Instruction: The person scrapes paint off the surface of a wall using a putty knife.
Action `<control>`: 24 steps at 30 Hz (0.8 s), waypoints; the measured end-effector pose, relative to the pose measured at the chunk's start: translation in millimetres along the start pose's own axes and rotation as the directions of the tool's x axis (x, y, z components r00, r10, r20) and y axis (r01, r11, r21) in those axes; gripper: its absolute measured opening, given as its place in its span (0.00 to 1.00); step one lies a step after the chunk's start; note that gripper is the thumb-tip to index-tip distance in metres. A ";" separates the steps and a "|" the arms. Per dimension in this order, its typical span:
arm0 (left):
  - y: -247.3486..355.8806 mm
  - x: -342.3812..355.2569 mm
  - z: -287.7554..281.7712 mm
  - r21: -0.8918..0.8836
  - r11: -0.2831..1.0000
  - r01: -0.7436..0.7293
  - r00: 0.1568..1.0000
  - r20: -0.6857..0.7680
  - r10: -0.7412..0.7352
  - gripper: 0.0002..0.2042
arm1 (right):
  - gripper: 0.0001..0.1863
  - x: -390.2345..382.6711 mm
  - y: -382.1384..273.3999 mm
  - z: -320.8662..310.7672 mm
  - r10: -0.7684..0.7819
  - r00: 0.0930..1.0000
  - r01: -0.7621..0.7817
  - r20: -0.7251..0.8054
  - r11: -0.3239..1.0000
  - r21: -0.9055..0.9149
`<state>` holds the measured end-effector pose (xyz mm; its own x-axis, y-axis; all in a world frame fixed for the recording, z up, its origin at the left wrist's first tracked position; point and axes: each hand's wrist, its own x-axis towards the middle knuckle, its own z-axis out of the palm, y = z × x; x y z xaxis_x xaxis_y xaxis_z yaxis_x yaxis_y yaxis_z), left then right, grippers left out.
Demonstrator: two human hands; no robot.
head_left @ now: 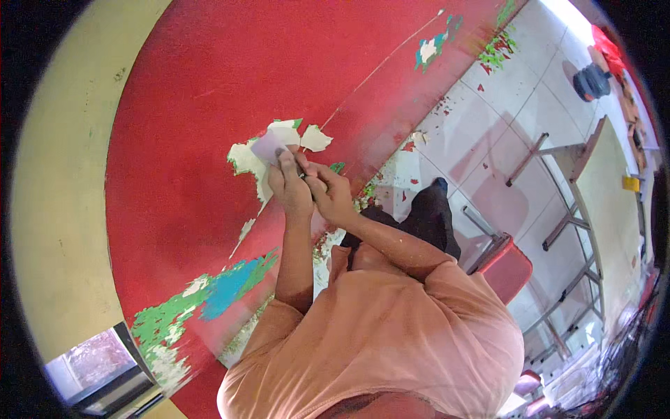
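A scraper with a pale, flat blade lies against the red wall, over a patch of bared white plaster. My left hand is closed on the scraper, its fingers reaching onto the blade. Just beside it, my right hand is also closed, gripping at the handle end, which the fingers mostly hide. Ragged green-edged paint borders the white patch. Another loose-edged white spot shows right of the blade.
Lower left, blue and green older paint shows through. Paint flakes litter the tiled floor along the wall's foot. To my right stand a red-seated chair and a metal-legged table. A dark round jug sits beyond.
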<state>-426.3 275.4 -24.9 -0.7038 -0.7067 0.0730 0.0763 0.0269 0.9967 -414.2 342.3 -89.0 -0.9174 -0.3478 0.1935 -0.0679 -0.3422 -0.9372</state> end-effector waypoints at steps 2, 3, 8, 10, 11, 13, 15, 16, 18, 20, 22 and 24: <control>15.4 -1.7 4.6 0.054 0.998 0.041 0.999 0.014 -0.042 0.18 | 0.13 0.3 -2.2 3.6 0.110 0.993 -0.108 0.031 0.993 -0.056; 17.8 -3.4 4.8 0.107 0.991 0.086 0.995 0.042 -0.090 0.17 | 0.13 -2.2 5.4 0.7 0.114 0.992 -0.112 0.045 0.992 -0.054; 25.9 -2.3 14.8 0.121 0.988 0.092 0.994 -0.062 -0.085 0.17 | 0.14 11.8 -10.8 0.3 -0.115 0.992 0.104 -0.045 0.976 -0.189; 51.4 13.3 17.0 0.067 0.997 0.028 0.997 0.076 -0.033 0.16 | 0.14 26.8 -23.6 -0.5 -0.003 1.000 0.007 0.024 0.979 -0.206; 45.3 10.5 17.1 0.075 0.997 0.026 0.997 0.072 -0.032 0.16 | 0.14 35.7 -26.6 3.8 0.083 0.995 -0.068 0.059 0.972 -0.226; 26.5 -1.1 23.7 0.150 0.985 0.087 0.987 -0.145 -0.065 0.18 | 0.14 18.2 -0.8 -1.6 0.182 0.979 -0.142 0.092 0.932 -0.334; 31.3 2.4 17.4 0.275 0.961 0.044 0.994 -0.110 -0.014 0.19 | 0.15 17.8 2.6 -0.9 0.064 0.994 -0.041 0.090 0.971 -0.234; 54.0 6.6 22.4 0.251 0.966 0.057 0.997 -0.056 -0.044 0.20 | 0.15 27.3 -4.9 1.6 0.034 0.996 -0.017 0.088 0.983 -0.184; 53.6 17.7 18.6 0.119 0.991 0.058 0.998 -0.011 -0.057 0.22 | 0.15 34.8 -13.9 -4.8 0.120 0.981 -0.074 0.152 0.957 -0.279; 13.0 -5.0 11.5 0.248 0.966 0.068 0.998 -0.021 -0.065 0.22 | 0.14 16.1 11.0 -12.7 0.134 0.982 -0.076 0.132 0.926 -0.369; -13.1 -6.4 -2.2 0.209 0.970 0.127 0.990 -0.088 -0.110 0.21 | 0.14 21.2 13.7 -5.3 -0.006 0.989 0.054 0.145 0.942 -0.330; 24.6 1.0 15.4 0.201 0.967 0.157 0.987 -0.074 -0.145 0.21 | 0.12 25.0 -6.6 -8.7 -0.098 0.992 0.115 0.079 0.961 -0.253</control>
<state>-436.0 286.2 0.2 -0.6535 -0.7532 -0.0753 -0.1788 0.0570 0.9822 -440.1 343.4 -80.4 -0.8723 -0.3809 0.3067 -0.2698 -0.1483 -0.9514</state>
